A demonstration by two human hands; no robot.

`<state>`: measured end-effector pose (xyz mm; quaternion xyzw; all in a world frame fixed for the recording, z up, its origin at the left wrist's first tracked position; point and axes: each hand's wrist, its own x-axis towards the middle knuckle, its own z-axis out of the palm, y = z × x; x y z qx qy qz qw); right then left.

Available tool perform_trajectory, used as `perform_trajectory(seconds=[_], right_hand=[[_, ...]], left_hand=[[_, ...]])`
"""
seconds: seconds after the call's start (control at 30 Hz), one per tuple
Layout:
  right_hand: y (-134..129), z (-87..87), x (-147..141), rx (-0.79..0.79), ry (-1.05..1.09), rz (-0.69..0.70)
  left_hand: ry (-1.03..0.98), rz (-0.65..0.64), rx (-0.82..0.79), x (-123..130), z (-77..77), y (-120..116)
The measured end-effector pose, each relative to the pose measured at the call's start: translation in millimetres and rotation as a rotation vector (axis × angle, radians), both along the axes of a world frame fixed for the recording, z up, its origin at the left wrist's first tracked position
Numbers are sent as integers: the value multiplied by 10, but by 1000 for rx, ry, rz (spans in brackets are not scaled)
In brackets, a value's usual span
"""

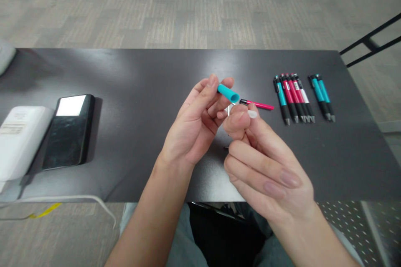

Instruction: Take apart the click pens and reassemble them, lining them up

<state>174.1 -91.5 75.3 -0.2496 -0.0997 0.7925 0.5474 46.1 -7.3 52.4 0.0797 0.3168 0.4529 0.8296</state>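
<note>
My left hand [197,125] pinches a short teal pen barrel [228,92], its open end facing right and toward me. Just right of it, my right hand [266,162] is closed, with a small whitish translucent piece [252,114] between thumb and finger. A thin metallic part [229,109] shows between the two hands; which hand holds it is unclear. Behind my right fingers a pink pen barrel [261,105] lies on the dark table [140,91]. A small dark piece under the hands is mostly hidden.
Several teal, pink and white pens [293,98] lie in a row at right, with two teal pens [322,96] beyond them. At left are a black device [69,133], a white device [23,142] and a white cable [78,197] near the front edge.
</note>
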Motion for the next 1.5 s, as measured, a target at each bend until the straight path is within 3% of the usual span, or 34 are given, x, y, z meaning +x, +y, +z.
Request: perform_trajectory(seconds=[0.4, 0.97, 1.2, 1.5], right_hand=[[26, -1, -11, 7, 13, 14], [16, 13, -7, -22, -19, -6], [60, 24, 38, 13, 61, 63], [91, 130, 60, 133, -317, -96]], left_hand=[[54, 42, -39, 73, 67, -8], [-15, 30, -34, 4, 8, 24], [-5, 41, -45, -28, -2, 63], [36, 105, -66, 64, 42, 19]])
